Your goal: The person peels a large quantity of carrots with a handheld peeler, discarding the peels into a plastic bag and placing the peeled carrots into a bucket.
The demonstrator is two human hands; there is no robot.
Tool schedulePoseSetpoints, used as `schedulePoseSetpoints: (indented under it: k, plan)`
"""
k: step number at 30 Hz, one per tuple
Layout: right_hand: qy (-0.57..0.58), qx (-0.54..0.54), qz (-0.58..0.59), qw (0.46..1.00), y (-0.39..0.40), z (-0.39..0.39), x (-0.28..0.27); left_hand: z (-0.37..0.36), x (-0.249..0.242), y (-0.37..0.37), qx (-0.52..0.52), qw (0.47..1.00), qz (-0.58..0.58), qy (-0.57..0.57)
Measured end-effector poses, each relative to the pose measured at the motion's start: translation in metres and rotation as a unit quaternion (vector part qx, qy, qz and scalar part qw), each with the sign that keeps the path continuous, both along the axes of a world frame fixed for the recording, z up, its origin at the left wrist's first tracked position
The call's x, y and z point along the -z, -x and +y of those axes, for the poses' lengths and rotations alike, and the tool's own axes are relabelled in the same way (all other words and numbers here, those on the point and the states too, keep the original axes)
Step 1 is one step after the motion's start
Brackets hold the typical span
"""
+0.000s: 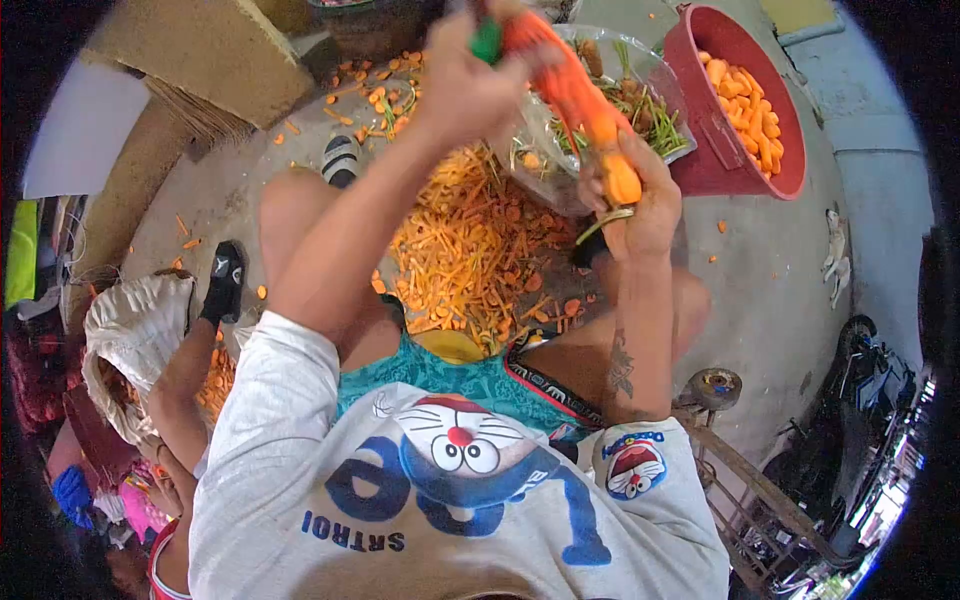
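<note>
My right hand (645, 195) grips a carrot (623, 182) near its stem end, where a short green stalk sticks out. The carrot slants up and away; its smooth light-orange part lies by my fingers, and a redder, motion-smeared stretch runs toward my left hand (480, 85). That hand is closed on a green-handled tool (487, 42), whose working end is blurred. Between my legs lies a large heap of carrot peelings and slices (455, 250). Just past my right hand is a clear plastic bag (665, 80) holding green carrot tops.
A red tub (685, 110) of peeled carrots (745, 110) stands at the far right. Another person's arm (185, 400) and shod foot (225, 275) show at left beside a white sack (135, 325). A metal rack (760, 480) is near my right elbow. Carrot bits litter the floor.
</note>
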State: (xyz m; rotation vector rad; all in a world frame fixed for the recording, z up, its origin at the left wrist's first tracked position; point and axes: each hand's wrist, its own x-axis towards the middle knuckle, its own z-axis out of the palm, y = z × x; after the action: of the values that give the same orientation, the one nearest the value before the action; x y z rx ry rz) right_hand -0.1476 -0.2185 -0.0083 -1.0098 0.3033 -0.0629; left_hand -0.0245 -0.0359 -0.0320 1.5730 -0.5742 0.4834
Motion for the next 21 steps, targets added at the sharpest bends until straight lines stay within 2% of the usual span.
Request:
schedulePoseSetpoints:
  k: [1, 2, 3, 5, 6, 7, 8, 9, 11, 12, 13, 15, 17, 19, 21]
  plan:
    - [0.025, -0.052, -0.011, 0.998, -0.002, -0.010, 0.004, 0.009, -0.015, 0.003, -0.001, 1.000, 0.000, -0.001]
    - [0.048, -0.103, -0.025, 0.993, -0.003, -0.016, 0.007, 0.018, -0.033, 0.003, -0.012, 0.997, 0.075, 0.028]
    - [0.047, -0.101, -0.028, 0.993, -0.003, -0.015, 0.009, 0.024, -0.048, 0.003, -0.023, 0.987, 0.149, 0.058]
    - [0.043, -0.103, -0.027, 0.993, -0.008, -0.016, 0.011, 0.018, -0.024, -0.001, -0.026, 0.987, 0.125, 0.093]
    - [0.092, -0.050, -0.026, 0.994, -0.011, -0.007, 0.011, 0.009, -0.020, 0.014, -0.016, 0.996, 0.083, 0.021]
    - [0.092, -0.049, -0.025, 0.994, -0.010, -0.006, 0.011, 0.003, -0.021, 0.027, -0.005, 0.998, 0.042, -0.051]
    - [0.062, -0.061, -0.036, 0.996, -0.007, -0.006, 0.012, 0.002, -0.025, 0.029, 0.095, 0.994, 0.040, -0.045]
    - [0.032, -0.073, -0.044, 0.996, -0.003, -0.005, 0.014, 0.005, -0.021, 0.019, 0.095, 0.993, 0.046, -0.044]
    - [0.033, -0.068, -0.021, 0.997, 0.000, 0.002, 0.001, 0.019, -0.014, -0.010, -0.054, 0.996, 0.018, -0.068]
    - [0.036, -0.061, -0.009, 0.997, -0.001, 0.004, -0.005, 0.022, -0.028, -0.015, 0.006, 0.998, 0.064, -0.027]
    - [0.035, -0.057, -0.011, 0.998, 0.000, 0.000, -0.001, 0.025, -0.035, -0.013, 0.009, 0.998, 0.061, -0.028]
    - [0.000, -0.056, -0.017, 0.998, -0.003, -0.013, 0.010, 0.029, -0.045, -0.004, 0.024, 0.984, 0.146, 0.097]
    - [0.005, -0.018, -0.007, 1.000, -0.006, -0.003, 0.006, 0.013, -0.032, 0.014, 0.023, 0.990, 0.127, 0.060]
    - [0.012, 0.019, 0.007, 1.000, -0.005, -0.002, 0.007, -0.004, -0.022, 0.033, 0.147, 0.989, -0.009, -0.012]
    - [-0.011, -0.092, -0.049, 0.994, 0.001, -0.008, 0.011, -0.005, -0.024, 0.030, 0.148, 0.988, 0.034, 0.026]
